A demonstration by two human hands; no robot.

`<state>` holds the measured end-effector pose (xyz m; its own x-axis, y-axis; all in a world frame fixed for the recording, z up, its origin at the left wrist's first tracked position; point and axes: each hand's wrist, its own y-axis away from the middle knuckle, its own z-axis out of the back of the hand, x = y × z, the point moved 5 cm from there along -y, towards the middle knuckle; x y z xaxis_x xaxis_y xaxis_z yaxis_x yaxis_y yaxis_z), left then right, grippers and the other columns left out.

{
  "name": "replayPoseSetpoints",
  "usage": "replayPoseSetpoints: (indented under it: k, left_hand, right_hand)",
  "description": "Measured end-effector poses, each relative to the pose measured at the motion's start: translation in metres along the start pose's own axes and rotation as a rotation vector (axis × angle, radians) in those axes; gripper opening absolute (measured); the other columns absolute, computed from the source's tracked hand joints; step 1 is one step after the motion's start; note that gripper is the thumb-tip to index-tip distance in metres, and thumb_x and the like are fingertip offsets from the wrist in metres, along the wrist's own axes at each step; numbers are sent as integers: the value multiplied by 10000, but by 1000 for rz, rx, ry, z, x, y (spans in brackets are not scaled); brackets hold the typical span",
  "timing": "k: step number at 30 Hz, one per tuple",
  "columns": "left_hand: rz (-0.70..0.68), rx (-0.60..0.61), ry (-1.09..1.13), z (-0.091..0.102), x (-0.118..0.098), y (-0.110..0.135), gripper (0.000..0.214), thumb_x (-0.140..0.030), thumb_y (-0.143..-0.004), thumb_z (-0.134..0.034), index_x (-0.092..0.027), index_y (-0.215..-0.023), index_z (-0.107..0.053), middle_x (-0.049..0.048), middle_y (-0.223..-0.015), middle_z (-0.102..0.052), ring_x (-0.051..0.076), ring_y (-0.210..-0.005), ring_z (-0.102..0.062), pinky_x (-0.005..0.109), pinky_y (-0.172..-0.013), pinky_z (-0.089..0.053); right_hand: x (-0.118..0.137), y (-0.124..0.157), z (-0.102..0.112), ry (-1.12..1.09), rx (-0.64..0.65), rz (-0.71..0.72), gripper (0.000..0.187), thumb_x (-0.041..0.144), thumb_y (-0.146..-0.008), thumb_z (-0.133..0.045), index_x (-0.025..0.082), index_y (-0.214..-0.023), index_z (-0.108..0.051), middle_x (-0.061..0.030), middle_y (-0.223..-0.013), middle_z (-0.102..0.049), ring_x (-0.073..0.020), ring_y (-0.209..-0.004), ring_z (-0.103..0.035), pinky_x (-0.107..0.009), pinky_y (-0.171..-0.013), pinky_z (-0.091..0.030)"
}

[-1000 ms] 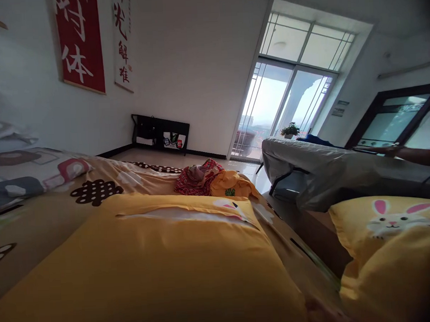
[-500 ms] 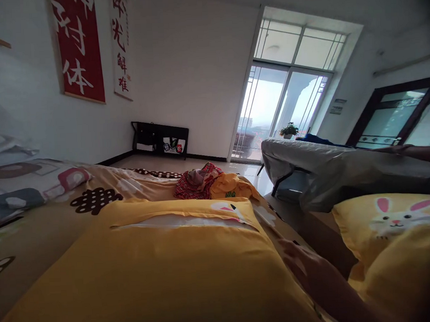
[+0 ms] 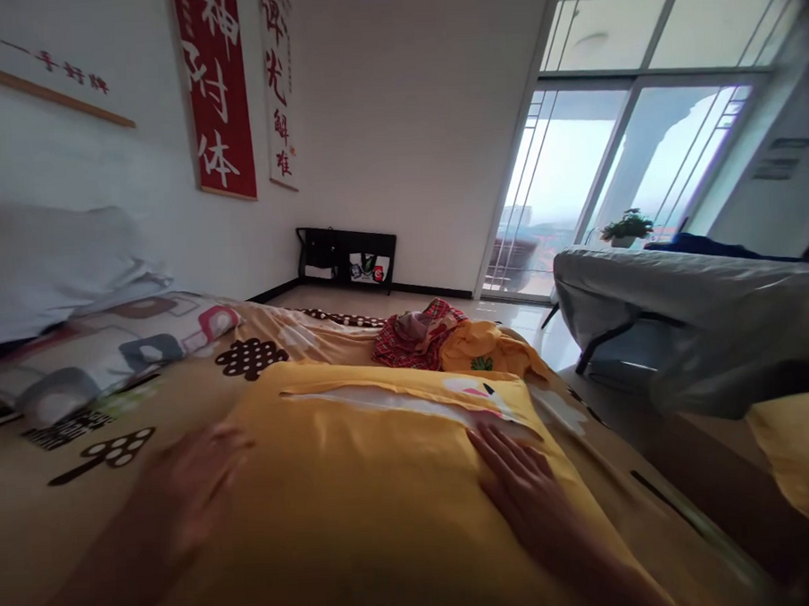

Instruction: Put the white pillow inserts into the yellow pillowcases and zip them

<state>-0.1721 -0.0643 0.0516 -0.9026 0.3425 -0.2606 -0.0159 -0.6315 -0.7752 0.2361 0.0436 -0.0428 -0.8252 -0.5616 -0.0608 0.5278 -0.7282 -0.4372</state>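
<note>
A yellow pillow [image 3: 360, 510] lies on the bed in front of me, with a long slit near its far end where white filling shows. Part of a printed bunny face is visible beyond the slit. My right hand [image 3: 519, 477] rests on the pillow's right side, fingers stretched out and their tips at the slit's edge. Beside the pillow's left edge is my left hand [image 3: 201, 477], smeared by motion; its fingers look bent, and whether they grip anything is unclear.
The bed's patterned sheet [image 3: 134, 413] surrounds the pillow. Beyond it lie a red checked cloth [image 3: 416, 334] and a yellow garment [image 3: 480, 346]. A printed pillow [image 3: 138, 341] sits at left. At right stand a covered table [image 3: 698, 281] and part of another yellow pillow [image 3: 796, 451].
My left hand has come into view at the pillow's left edge. My right hand has moved from beside the pillow onto its top. The view has turned right.
</note>
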Motion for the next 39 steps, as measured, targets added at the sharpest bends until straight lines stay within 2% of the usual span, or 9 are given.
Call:
replayPoseSetpoints:
  k: [2, 6, 11, 15, 18, 21, 24, 29, 39]
  left_hand:
    - [-59, 60, -28, -19, 2, -38, 224, -297, -808, -454, -277, -882, -665, 7, -907, -700, 206, -877, -638, 324, -757, -448]
    - [168, 77, 59, -74, 33, -91, 219, -220, -742, -427, -201, -812, -633, 70, -861, -690, 207, -779, -619, 318, -735, -453]
    - [239, 16, 264, -131, 54, -61, 181, -236, -748, -434, -184, -778, -605, 64, -800, -653, 198, -783, -603, 311, -742, -481]
    - [218, -50, 373, -122, 63, -38, 244, -175, -690, -444, -187, -849, -629, 52, -894, -657, 205, -906, -598, 337, -856, -464]
    - [319, -81, 440, -113, 80, -38, 264, -167, -635, -435, -190, -815, -627, 43, -866, -658, 206, -879, -599, 341, -844, -465]
    - [445, -86, 500, -114, 97, -37, 264, -186, -607, -423, -184, -773, -628, 46, -822, -659, 203, -804, -602, 332, -760, -477]
    - [483, -79, 511, -114, 106, -33, 269, -209, -593, -423, -185, -756, -636, 46, -801, -660, 203, -775, -603, 319, -700, -472]
    - [529, -61, 559, -114, 113, -26, 279, -226, -589, -442, -179, -783, -637, 47, -803, -678, 189, -731, -608, 309, -680, -479]
    - [403, 10, 473, -119, 109, -26, 238, -172, -663, -471, -174, -845, -624, 47, -827, -630, 175, -772, -580, 304, -718, -474]
  right_hand:
    - [-1, 0, 5, 1, 0, 3, 539, 414, -971, -341, 246, -1481, -295, -80, -1520, -314, -246, -1419, -254, -522, -1075, -357]
    - [-2, 1, 9, 3, -7, -6, 523, 420, -966, -341, 237, -1456, -358, -69, -1480, -392, -244, -1387, -331, -507, -1061, -385]
    - [4, -8, 16, 60, -110, -17, 467, 336, -949, -298, 192, -1294, -579, -85, -1301, -599, -250, -1202, -556, -466, -965, -470]
    - [52, -35, 28, 157, -331, 63, 390, 182, -899, -347, 123, -1136, -651, -119, -1154, -677, -247, -1051, -617, -407, -879, -472]
    - [117, -61, 31, 105, -397, 326, 399, 82, -874, -364, 117, -1198, -595, -111, -1196, -656, -222, -1132, -563, -377, -938, -398]
    - [175, -93, 24, 6, -232, 510, 413, 102, -879, -392, 110, -1266, -537, -110, -1191, -652, -212, -1105, -562, -366, -954, -381]
    - [211, -134, 14, -14, -1, 518, 484, 157, -872, -451, 81, -1350, -451, -122, -1073, -677, -227, -961, -610, -364, -841, -451]
    - [234, -193, -7, 23, 335, 424, 263, 143, -859, -443, 161, -1030, -643, -73, -838, -718, -207, -734, -665, -281, -614, -437]
    - [221, -210, -22, -346, 254, 237, 344, 188, -869, -398, 198, -1152, -593, -77, -1073, -692, -176, -919, -636, -256, -749, -411]
